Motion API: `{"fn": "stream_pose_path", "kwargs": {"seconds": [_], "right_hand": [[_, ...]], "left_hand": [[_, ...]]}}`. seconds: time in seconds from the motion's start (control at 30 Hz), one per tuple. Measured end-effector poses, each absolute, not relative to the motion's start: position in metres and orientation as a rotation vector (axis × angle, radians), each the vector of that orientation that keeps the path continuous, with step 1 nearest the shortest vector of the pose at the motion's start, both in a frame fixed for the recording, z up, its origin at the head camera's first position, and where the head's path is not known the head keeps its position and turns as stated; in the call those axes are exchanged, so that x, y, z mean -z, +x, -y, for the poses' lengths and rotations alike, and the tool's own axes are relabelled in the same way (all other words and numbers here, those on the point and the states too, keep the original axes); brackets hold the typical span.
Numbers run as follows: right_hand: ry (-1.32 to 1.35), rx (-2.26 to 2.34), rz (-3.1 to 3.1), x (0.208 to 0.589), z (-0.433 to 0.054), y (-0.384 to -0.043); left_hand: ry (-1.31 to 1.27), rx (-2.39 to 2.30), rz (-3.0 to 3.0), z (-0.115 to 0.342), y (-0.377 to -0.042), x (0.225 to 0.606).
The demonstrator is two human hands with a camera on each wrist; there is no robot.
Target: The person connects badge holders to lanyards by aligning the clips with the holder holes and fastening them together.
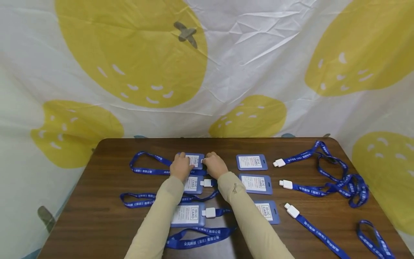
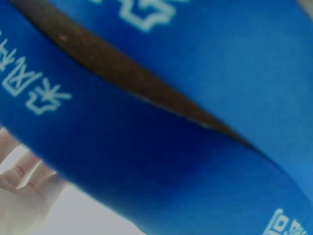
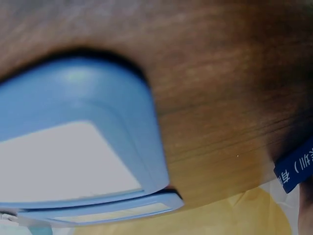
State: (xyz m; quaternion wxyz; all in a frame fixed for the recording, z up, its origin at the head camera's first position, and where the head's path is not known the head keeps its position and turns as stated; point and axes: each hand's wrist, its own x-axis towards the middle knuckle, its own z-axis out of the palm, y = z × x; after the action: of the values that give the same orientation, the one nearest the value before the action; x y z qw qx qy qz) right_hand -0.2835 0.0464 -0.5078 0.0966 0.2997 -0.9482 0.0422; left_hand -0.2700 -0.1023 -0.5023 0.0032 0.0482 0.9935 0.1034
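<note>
Gripping with your left hand [image 1: 180,167], you hold the far card holder [image 1: 197,159] by its left end — thumb against the printed face. Your right hand [image 1: 216,166] pinches a small white clip [image 1: 203,161] right at the other end of the far card holder; whether it is hooked into the slot, you cannot tell from here. So the far card holder lies between your two hands, touching the left one. A blue lanyard [image 1: 145,171] runs along the near side of the far card holder and loops out to its left. Nearer to you than the far card holder sit the middle card holder [image 1: 191,184] and the front card holder [image 1: 185,216], each with a clip at its right end. Right of the far card holder — well apart — lie three other card holders [image 1: 251,162] and the loose lanyards [image 1: 323,235].
</note>
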Motion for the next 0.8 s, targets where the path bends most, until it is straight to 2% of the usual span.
{"fn": "stream_pose_path", "kwargs": {"seconds": [0.43, 0.8], "right_hand": [[0.846, -0.28, 2.852, 0.505, -0.055, -0.284], [0.819, -0.602, 2.773, 0.493, -0.066, -0.273]], "left_hand": [[0.158, -0.356, -3.082, 0.101, -0.268, 0.49], [0.275, -0.331, -3.167, 0.103, -0.265, 0.498]]}}
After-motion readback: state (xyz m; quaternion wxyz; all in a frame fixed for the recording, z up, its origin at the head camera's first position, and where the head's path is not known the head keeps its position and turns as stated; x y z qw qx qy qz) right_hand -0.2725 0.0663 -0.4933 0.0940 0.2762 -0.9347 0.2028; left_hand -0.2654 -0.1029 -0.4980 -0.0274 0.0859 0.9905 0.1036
